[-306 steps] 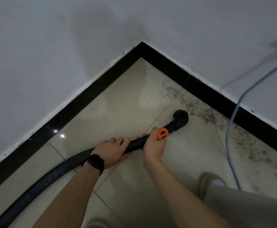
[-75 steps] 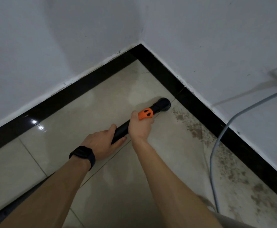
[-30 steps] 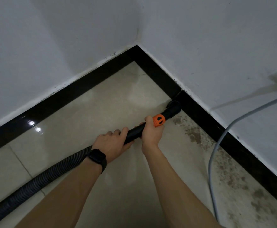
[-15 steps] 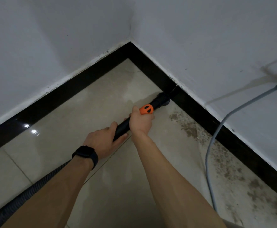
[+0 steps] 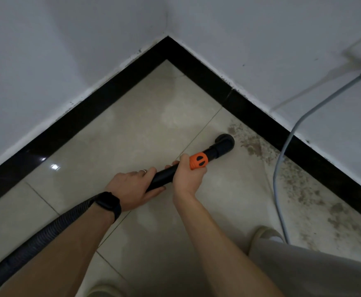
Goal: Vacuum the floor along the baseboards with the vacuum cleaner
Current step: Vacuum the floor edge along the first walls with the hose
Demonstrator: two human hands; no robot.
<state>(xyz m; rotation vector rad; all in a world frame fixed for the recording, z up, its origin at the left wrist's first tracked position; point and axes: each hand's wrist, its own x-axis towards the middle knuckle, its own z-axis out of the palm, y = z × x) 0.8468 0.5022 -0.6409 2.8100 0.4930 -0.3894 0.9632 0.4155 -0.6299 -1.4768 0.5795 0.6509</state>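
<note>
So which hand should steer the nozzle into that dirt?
Right: the right hand grips the wand at the orange collar, nearest the nozzle and dirt; the left hand holds farther back.

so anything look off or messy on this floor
Yes: a band of dark gritty dirt lies on the tiles along the right baseboard, just past the vacuum nozzle. A grey cable trails across it.

Indoor room corner: white walls [image 5: 68, 50], black baseboard [image 5: 85, 116], glossy tiled floor [image 5: 132, 133].

Two hands appear: left hand [image 5: 132, 187], right hand [image 5: 187, 177]. One hose [image 5: 42, 234], one cable [image 5: 278, 189], one watch [image 5: 108, 203], two shoes [image 5: 265, 232].
</note>
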